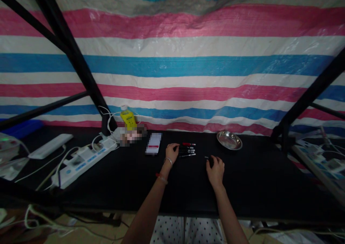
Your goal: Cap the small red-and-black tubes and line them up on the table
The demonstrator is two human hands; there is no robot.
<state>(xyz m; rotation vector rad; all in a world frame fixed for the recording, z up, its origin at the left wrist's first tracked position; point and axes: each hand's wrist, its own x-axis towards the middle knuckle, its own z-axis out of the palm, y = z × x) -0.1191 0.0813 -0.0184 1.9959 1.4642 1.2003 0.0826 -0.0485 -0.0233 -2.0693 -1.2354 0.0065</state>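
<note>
Several slim pens (188, 151) lie side by side on the black tabletop, mostly dark with silvery right-hand ends. A red pen (188, 144) lies at the far side of the group. My left hand (171, 152) is at the left ends of the pens, thumb and forefinger a little apart, with no held thing showing. My right hand (216, 169) rests farther right with its fingers curled. A small silvery piece (206, 157) shows beside its thumb; it looks like the end of a dark pen, whose rest is hidden in the dark gap between the fingers.
A round metal dish (229, 140) stands at the back right of the black table (258, 179). A phone (153, 143) lies left of my hands. Behind it stand a yellow bottle (128, 118) and a white power strip (83, 163) with cables. Black frame posts (81, 64) rise at both sides.
</note>
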